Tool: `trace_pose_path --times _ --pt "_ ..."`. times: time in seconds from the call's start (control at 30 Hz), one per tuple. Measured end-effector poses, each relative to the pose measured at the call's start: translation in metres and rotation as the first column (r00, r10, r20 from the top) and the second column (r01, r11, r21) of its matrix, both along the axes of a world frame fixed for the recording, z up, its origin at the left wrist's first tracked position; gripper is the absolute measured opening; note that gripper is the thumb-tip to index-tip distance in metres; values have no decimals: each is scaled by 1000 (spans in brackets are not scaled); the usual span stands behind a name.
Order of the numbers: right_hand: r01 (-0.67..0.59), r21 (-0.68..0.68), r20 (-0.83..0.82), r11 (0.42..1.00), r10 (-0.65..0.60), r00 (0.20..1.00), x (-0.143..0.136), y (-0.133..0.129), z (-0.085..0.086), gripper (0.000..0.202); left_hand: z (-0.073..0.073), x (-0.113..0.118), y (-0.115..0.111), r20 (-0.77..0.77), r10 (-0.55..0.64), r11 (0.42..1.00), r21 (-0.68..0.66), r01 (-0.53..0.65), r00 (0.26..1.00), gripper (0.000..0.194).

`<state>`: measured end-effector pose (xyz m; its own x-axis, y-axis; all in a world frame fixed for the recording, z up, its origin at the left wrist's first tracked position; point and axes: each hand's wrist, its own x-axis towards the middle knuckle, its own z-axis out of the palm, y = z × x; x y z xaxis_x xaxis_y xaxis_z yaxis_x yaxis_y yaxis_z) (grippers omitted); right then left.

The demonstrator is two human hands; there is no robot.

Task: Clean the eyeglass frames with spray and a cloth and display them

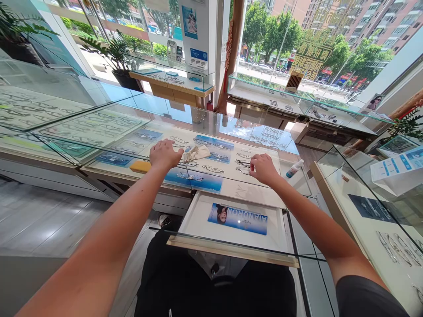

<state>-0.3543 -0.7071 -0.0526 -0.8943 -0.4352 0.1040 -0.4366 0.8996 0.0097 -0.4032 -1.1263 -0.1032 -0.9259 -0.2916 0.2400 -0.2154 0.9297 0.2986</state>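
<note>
Daylight fills the windows [307, 44] (trees [257, 24] and a building [393, 26] show outside) beside a white pillar [205, 37], while glass cases [251, 94] stand on a grey plank floor [59, 215].

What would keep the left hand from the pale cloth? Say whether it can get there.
Probably yes: the left hand seems empty, and the pale cloth lies close by its thumb, with nothing visible in the way.

The right fingers [254, 166] partly hide the dark glasses [243, 163]; the bottom edge cuts off the left forearm [105, 240].
</note>
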Motion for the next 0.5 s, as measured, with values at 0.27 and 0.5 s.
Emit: trace_pose_path --times 0.27,0.5 --pt "-16 -1 -64 1000 16 998 23 -7 25 10 1 1 1 -5 2 1000 -2 -2 1000 69" --pt "-310 -133 332 941 337 881 96 -38 9 20 1 2 0 22 -23 1000 -8 24 999 73"
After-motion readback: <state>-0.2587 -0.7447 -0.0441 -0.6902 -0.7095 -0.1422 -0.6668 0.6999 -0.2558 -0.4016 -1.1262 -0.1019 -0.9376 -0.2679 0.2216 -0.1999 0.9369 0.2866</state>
